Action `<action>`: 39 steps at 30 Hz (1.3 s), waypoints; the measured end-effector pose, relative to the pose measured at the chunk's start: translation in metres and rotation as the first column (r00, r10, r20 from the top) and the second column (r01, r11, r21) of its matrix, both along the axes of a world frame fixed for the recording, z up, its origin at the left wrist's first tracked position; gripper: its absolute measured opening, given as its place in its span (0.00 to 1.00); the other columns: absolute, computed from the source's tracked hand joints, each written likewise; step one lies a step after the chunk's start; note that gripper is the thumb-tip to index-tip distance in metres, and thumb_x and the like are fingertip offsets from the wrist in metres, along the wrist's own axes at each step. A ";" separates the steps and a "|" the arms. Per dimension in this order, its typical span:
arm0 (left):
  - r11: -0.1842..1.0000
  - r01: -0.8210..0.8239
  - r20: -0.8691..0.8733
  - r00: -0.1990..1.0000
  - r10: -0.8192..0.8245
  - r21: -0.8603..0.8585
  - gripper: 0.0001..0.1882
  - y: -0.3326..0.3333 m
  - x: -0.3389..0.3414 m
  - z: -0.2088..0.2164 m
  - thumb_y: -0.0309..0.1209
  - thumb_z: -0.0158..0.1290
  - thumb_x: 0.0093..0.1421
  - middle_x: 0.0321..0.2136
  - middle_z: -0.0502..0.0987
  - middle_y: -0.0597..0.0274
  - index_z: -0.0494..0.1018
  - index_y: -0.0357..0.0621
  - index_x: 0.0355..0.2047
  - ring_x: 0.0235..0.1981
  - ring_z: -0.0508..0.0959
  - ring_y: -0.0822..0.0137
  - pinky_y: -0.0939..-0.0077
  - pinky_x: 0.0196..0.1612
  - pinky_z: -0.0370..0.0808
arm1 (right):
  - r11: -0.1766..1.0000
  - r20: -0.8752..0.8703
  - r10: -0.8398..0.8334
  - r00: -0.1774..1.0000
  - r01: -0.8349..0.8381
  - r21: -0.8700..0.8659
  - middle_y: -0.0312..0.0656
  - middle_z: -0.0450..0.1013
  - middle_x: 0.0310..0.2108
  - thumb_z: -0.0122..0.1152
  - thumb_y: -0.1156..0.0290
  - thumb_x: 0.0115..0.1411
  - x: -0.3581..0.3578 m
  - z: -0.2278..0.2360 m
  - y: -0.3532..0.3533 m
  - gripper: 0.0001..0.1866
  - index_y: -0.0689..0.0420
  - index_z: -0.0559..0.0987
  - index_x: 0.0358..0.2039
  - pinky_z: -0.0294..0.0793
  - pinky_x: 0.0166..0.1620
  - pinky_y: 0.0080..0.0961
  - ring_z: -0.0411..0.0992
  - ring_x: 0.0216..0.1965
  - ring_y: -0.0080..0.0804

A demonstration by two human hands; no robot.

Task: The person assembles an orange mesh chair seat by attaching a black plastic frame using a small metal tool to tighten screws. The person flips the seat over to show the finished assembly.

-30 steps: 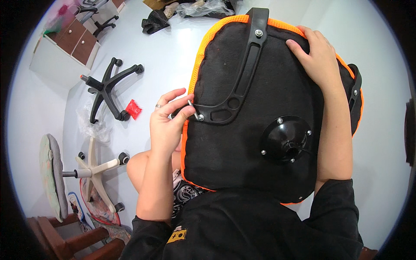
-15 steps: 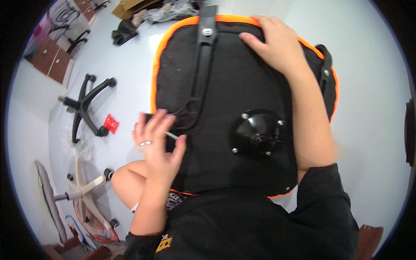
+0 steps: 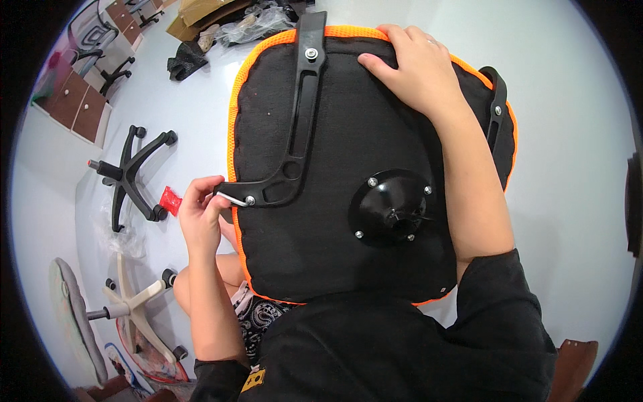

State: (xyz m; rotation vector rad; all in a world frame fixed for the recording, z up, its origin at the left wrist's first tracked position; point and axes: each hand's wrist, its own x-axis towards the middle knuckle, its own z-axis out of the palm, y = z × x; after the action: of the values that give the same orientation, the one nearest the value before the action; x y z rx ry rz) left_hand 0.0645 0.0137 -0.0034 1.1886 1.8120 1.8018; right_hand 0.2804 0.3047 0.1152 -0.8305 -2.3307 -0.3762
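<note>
Left hand (image 3: 199,216) pinches the key (image 3: 232,199), which runs right and slightly down to the bolt (image 3: 250,200); right hand (image 3: 420,72), spread, lies farther off.

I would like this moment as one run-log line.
left grip: holds hex key at bolt | right grip: on padded seat, far edge | red packet: on floor

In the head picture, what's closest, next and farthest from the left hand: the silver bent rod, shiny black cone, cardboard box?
1. Silver bent rod: in the left hand.
2. Shiny black cone: to the right, on the black cushion.
3. Cardboard box: up top, beyond the cushion.
</note>
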 end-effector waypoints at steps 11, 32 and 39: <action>0.934 -0.308 -0.427 0.880 0.208 -0.179 0.08 0.014 0.038 0.047 0.30 0.60 0.52 0.32 0.76 0.59 0.75 0.39 0.28 0.42 0.75 0.61 0.69 0.46 0.67 | 1.000 0.027 -0.008 1.000 0.009 -0.011 0.50 0.73 0.42 0.56 0.43 0.54 -0.006 0.000 -0.001 0.30 0.55 0.75 0.48 0.65 0.53 0.43 0.72 0.46 0.47; 0.832 -0.554 -0.534 0.701 0.472 0.007 0.26 0.018 0.096 0.006 0.29 0.57 0.49 0.56 0.58 0.41 0.62 0.40 0.48 0.60 0.56 0.47 0.56 0.61 0.49 | 0.993 -0.041 0.117 0.992 -0.117 0.001 0.48 0.74 0.40 0.57 0.45 0.54 -0.016 -0.002 -0.016 0.28 0.55 0.77 0.46 0.64 0.53 0.41 0.71 0.47 0.43; 0.842 -0.515 -0.423 0.807 0.412 -0.162 0.37 0.016 0.085 0.005 0.27 0.55 0.42 0.59 0.53 0.40 0.55 0.39 0.54 0.61 0.51 0.46 0.56 0.63 0.45 | 0.995 0.021 0.086 0.996 -0.085 -0.052 0.48 0.74 0.43 0.56 0.45 0.55 -0.018 0.002 -0.017 0.29 0.54 0.75 0.49 0.63 0.55 0.41 0.71 0.48 0.43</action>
State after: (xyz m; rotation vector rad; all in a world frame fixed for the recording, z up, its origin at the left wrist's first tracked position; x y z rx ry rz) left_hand 0.1491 0.0301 0.0013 1.0934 2.6782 1.5394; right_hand 0.2626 0.2879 0.1170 -0.7510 -2.3977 -0.2920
